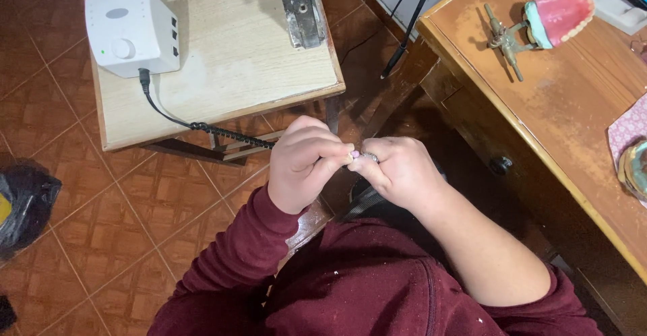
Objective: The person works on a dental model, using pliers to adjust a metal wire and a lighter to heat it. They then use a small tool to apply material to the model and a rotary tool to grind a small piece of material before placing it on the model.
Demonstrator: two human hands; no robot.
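Two hands met above the floor: the left hand [306, 164] and right hand [397, 171] were both pinched shut on a small pink piece [355, 155], between two worktops.

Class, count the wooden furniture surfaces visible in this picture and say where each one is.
2: a small wooden table at upper left, and a wooden desk at right; others may lie outside the view.

Soft, even indoor light, moderately bright. The pale tabletop [222, 59] is the brightest area; the white control box [131, 31] on it throws a faint shadow to its right. Beneath this tabletop the floor sinks into deep shadow. Focus is fairly sharp; the far-right edge looks slightly soft.
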